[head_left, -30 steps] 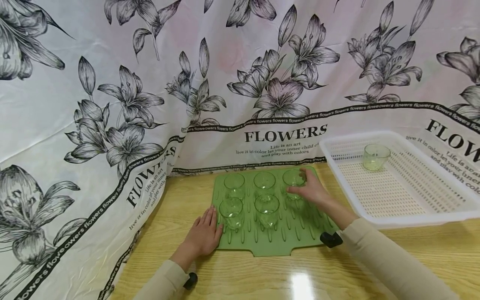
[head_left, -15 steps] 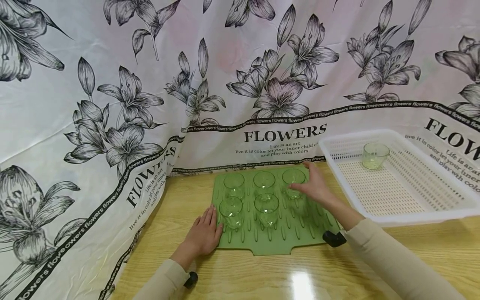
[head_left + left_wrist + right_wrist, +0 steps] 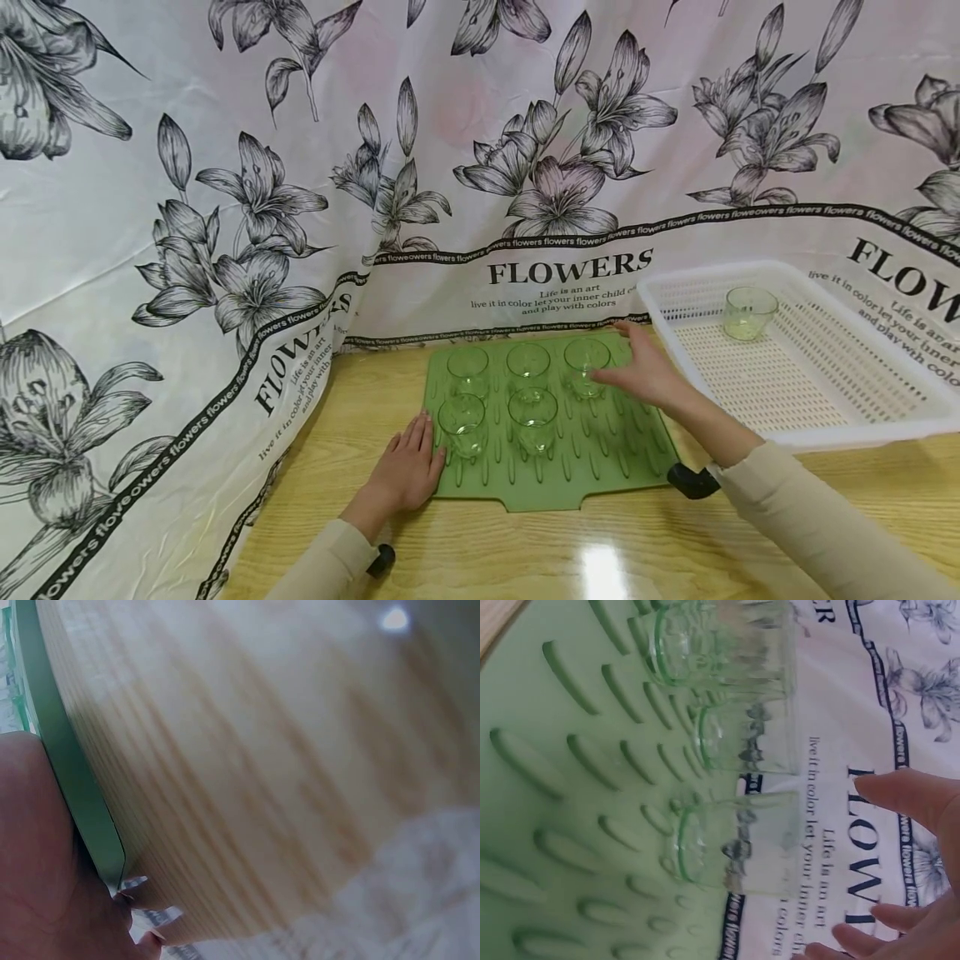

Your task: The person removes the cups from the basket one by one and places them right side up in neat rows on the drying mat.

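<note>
Clear green-tinted glasses stand upright on a green drying mat (image 3: 622, 467): three in the back row, two in front. My right hand (image 3: 651, 373) is beside the back right glass (image 3: 579, 373), thumb and fingers spread. In the right wrist view a gap shows between the thumb (image 3: 900, 796) and that glass (image 3: 739, 844), and the hand holds nothing. At the mat's left edge rests my left hand (image 3: 408, 468), fingers extended. In the left wrist view the left hand (image 3: 45, 847) touches the mat's edge (image 3: 75, 780). The front left glass (image 3: 463, 429) stands close to it.
A white plastic basket (image 3: 832, 437) sits right of the mat, with one more green glass (image 3: 750, 315) inside. Flower-printed cloth (image 3: 420, 292) hangs behind and along the left. Everything stands on a wooden table (image 3: 487, 550).
My right hand has let go of the back right glass and drawn away to the right, its fingers spreading. That glass stays in place. The left hand has not moved.
</note>
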Available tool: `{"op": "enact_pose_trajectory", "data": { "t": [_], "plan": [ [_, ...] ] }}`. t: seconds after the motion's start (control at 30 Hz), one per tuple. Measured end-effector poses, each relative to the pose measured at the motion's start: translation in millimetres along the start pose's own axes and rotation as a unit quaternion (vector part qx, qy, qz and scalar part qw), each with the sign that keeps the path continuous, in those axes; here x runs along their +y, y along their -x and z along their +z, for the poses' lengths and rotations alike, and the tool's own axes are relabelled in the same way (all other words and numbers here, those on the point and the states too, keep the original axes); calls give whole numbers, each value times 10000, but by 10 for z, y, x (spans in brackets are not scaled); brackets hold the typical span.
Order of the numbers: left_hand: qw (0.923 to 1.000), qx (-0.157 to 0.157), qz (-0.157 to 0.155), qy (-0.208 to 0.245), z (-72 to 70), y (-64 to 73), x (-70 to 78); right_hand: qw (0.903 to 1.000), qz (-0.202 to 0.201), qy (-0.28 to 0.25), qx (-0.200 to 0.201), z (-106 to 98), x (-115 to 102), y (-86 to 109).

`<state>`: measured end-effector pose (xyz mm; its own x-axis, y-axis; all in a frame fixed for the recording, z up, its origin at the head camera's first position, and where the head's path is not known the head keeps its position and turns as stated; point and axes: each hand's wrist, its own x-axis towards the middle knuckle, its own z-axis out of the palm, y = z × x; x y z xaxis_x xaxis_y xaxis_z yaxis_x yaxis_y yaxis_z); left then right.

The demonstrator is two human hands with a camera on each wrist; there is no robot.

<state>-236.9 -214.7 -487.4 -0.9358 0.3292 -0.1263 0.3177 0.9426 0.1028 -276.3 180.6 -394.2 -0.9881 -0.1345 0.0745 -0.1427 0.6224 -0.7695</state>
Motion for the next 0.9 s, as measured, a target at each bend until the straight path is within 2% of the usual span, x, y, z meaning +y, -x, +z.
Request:
{"op": "enact_pose_trajectory", "data": {
  "t": [0.33,0.6,0.9],
  "plan": [
    [10000,-51,-43,-43,-25,6,16,9978,-415,411,-317,-272,-131,154],
    [10000,-19,-31,-49,-58,16,23,9947,-605,760,-336,-473,-246,185],
    [9999,-68,-52,-86,-44,18,22,9904,-765,1094,-350,-709,-235,211]
  ]
}}
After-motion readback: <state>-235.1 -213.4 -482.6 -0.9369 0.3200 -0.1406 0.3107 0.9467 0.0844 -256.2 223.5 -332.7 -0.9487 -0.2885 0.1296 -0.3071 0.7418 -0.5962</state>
